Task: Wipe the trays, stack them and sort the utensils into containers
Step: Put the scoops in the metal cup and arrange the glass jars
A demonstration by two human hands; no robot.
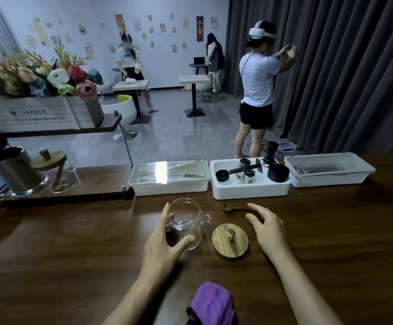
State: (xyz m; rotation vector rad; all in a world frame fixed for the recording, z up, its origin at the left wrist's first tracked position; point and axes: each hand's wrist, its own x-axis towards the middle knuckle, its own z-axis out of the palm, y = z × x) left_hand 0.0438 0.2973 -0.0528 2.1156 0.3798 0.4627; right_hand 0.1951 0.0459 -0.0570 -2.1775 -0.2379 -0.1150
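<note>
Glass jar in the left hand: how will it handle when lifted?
Probably light: the glass jar looks empty and thin-walled. Likely slippery and breakable, being smooth clear glass. Standing upright on a flat base, it seems unlikely to roll.

**Dark wooden table** (73,254), seen from above. A glass jar (187,227) stands upright between the thumb and fingers (166,212) of the left hand (165,245). A round wooden lid (230,241), knob up, lies flat between the two hands, just beside the jar. A wooden spoon (234,207) lies just beyond the fingertips (253,205) of the right hand (270,228). Further beyond the fingers, three white containers (169,188) stand in a row, the outer two lidded and the middle one open. A purple cloth (211,303) lies behind the wrists. A low wooden shelf (61,191) stands well left of the left fingers.
</note>
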